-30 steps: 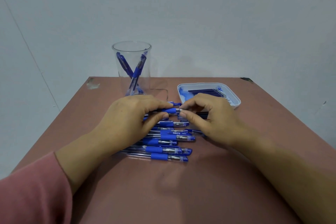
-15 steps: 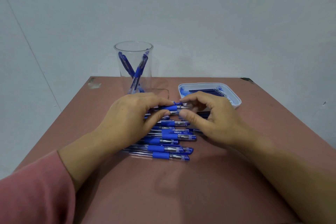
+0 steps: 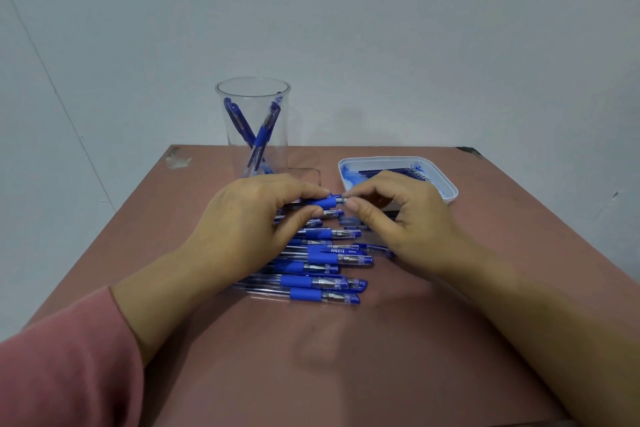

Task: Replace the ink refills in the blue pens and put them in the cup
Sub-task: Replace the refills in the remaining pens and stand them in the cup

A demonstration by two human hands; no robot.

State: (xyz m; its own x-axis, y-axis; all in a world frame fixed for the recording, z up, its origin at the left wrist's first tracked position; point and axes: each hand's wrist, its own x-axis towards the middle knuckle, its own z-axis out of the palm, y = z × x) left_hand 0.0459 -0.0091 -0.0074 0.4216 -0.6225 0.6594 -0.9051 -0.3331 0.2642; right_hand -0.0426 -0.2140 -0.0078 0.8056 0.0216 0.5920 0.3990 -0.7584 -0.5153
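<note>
Head view: left hand [image 3: 249,218] grips a pen [image 3: 327,202], lifted slightly since a second ago; right hand [image 3: 401,215] fingers [image 3: 356,206] pinch its tip, likely unscrewing it, above the bench's pile, near the cup [image 3: 254,125].

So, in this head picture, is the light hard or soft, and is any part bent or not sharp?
Head view: the light is soft and even; both hands throw only faint shadows on the table. The wide lens splays the forearms and stretches the pink sleeve at the corner. The print on one pen reads clearly; the clear cup shows hardly any glare.
</note>
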